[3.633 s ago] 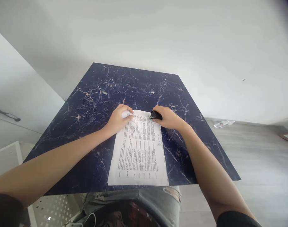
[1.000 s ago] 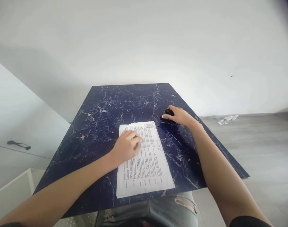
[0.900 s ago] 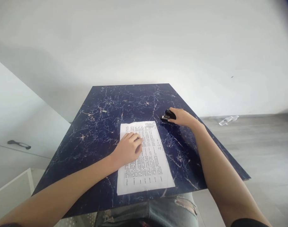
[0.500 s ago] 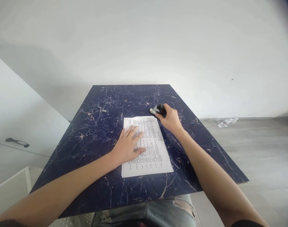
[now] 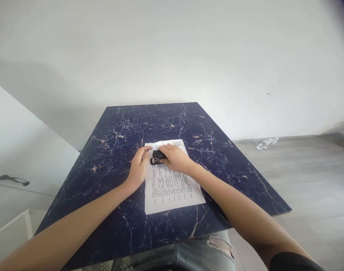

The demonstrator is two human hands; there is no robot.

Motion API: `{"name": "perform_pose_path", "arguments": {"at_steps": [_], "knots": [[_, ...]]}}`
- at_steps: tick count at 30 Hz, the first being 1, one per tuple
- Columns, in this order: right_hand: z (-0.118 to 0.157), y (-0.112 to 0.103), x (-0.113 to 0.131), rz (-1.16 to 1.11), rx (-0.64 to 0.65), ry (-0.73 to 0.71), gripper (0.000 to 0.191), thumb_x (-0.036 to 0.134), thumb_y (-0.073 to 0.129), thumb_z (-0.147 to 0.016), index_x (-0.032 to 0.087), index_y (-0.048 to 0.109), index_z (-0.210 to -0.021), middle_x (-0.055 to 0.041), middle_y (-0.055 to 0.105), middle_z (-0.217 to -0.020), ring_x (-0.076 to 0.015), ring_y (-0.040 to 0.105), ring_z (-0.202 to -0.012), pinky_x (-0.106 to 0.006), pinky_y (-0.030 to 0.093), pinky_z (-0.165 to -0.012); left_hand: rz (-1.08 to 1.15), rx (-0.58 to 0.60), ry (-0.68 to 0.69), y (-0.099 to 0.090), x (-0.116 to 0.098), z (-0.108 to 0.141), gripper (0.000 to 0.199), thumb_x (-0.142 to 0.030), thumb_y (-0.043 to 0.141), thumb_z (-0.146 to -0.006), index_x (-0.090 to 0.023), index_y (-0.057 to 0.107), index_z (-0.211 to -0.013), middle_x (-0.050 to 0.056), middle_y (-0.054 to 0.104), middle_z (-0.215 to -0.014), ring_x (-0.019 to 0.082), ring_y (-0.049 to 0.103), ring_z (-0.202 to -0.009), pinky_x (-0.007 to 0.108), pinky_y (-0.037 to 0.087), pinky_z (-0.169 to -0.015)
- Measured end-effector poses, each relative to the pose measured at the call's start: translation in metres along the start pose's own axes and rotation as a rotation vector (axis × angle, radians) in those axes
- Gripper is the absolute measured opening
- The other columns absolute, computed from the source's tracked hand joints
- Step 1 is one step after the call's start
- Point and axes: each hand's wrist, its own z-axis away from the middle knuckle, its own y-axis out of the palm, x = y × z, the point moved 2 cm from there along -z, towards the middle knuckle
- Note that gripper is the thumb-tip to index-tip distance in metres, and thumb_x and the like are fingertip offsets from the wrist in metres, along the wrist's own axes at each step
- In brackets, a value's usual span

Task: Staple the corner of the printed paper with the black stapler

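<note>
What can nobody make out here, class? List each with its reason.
Head view: words on the paper; print too small.
Head view: back of the stapler; right hand covers it.
Head view: what the clear plastic thing is; too small.
Head view: bottom of the jeans; cut off by lower edge.

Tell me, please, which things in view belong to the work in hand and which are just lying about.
In use:
Black stapler, held in the right hand over the paper
Printed paper, with the left hand at its left edge
Table, under the paper

Apparently just lying about:
Small pale piece on the table
Clear plastic item on the floor
</note>
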Motion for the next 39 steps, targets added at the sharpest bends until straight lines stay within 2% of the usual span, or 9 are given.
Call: {"name": "perform_pose_path", "arguments": {"at_steps": [3,6,9,12,16,20,27,34,39], "knots": [[0.004,-0.022,-0.015,-0.138,-0.164,0.075,0.029,0.039,0.062,-0.099,0.022,0.062,-0.122,-0.0111,0.069,-0.123,-0.0298,0.059,-0.116,-0.046,0.048,-0.098,0.018,-0.01,-0.057,-0.001,0.005,-0.002,0.028,-0.036,0.044,-0.105,-0.025,0.068,-0.116,0.007,0.071,-0.125,0.027,0.063,-0.123,0.05,0.044,-0.111],[0.016,-0.05,-0.046,-0.377,-0.273,0.373,0.027,0.034,0.045,-0.105,0.022,0.068,-0.11,-0.009,0.073,-0.115,-0.0241,0.066,-0.099,-0.041,0.054,-0.087,0.056,-0.032,-0.093,-0.001,0.009,-0.002,0.028,-0.039,0.046,-0.105,-0.026,0.069,-0.114,0.007,0.071,-0.124,0.028,0.064,-0.121,0.05,0.045,-0.11],[0.028,-0.062,-0.069,-0.743,0.033,0.475,0.03,0.038,0.047,-0.104,0.026,0.069,-0.12,-0.0095,0.073,-0.124,-0.0158,0.065,-0.068,-0.034,0.055,-0.064,0.073,-0.034,-0.113,0.0,0.011,-0.001,0.03,-0.042,0.044,-0.106,-0.026,0.069,-0.114,0.008,0.07,-0.125,0.028,0.064,-0.122,0.05,0.046,-0.11],[0.036,-0.059,-0.072,-0.998,0.309,0.485,0.039,0.043,0.055,-0.101,0.031,0.066,-0.136,-0.0111,0.066,-0.142,-0.0152,0.069,-0.066,-0.032,0.058,-0.054,0.077,-0.032,-0.117,0.001,0.013,0.0,0.032,-0.044,0.044,-0.107,-0.026,0.068,-0.114,0.008,0.07,-0.125,0.028,0.064,-0.123,0.05,0.046,-0.111],[0.035,-0.042,-0.061,-1.138,0.435,0.541,0.051,0.038,0.067,-0.093,0.029,0.064,-0.143,-0.0126,0.068,-0.138,-0.0256,0.079,-0.089,-0.032,0.064,-0.054,0.141,-0.054,-0.11,0.002,0.017,0.0,0.03,-0.047,0.045,-0.107,-0.027,0.065,-0.117,0.009,0.067,-0.129,0.027,0.064,-0.124,0.048,0.048,-0.11],[0.031,-0.033,-0.058,-1.242,0.45,0.582,0.05,0.033,0.068,-0.092,0.025,0.065,-0.142,-0.013,0.071,-0.134,-0.0304,0.077,-0.105,-0.039,0.07,-0.071,0.166,-0.059,-0.094,0.003,0.02,0.0,0.031,-0.049,0.044,-0.107,-0.027,0.063,-0.118,0.008,0.067,-0.129,0.025,0.064,-0.124,0.047,0.048,-0.11],[0.028,-0.032,-0.063,-1.275,0.422,0.6,0.042,0.026,0.07,-0.091,0.022,0.07,-0.133,-0.0132,0.072,-0.132,-0.0308,0.077,-0.106,-0.051,0.068,-0.09,0.196,-0.066,-0.113,0.005,0.023,0.0,0.031,-0.048,0.044,-0.107,-0.026,0.065,-0.114,0.009,0.068,-0.125,0.025,0.066,-0.12,0.048,0.051,-0.109],[0.028,-0.032,-0.054,-1.145,0.375,0.552,0.042,0.046,0.075,-0.089,0.025,0.074,-0.126,-0.0128,0.075,-0.124,-0.0275,0.079,-0.089,-0.04,0.07,-0.068,0.32,-0.092,-0.158,0.005,0.021,-0.002,0.032,-0.046,0.044,-0.107,-0.023,0.067,-0.107,0.01,0.072,-0.119,0.023,0.069,-0.116,0.048,0.053,-0.111],[0.022,-0.023,-0.047,-0.812,0.257,0.414,0.038,0.047,0.086,-0.076,0.022,0.079,-0.103,-0.0045,0.076,-0.083,-0.0204,0.073,-0.059,-0.031,0.06,-0.05,0.332,-0.096,-0.154,0.005,0.022,-0.002,0.035,-0.048,0.043,-0.107,-0.023,0.068,-0.109,0.01,0.072,-0.12,0.023,0.069,-0.117,0.047,0.053,-0.111]]}}
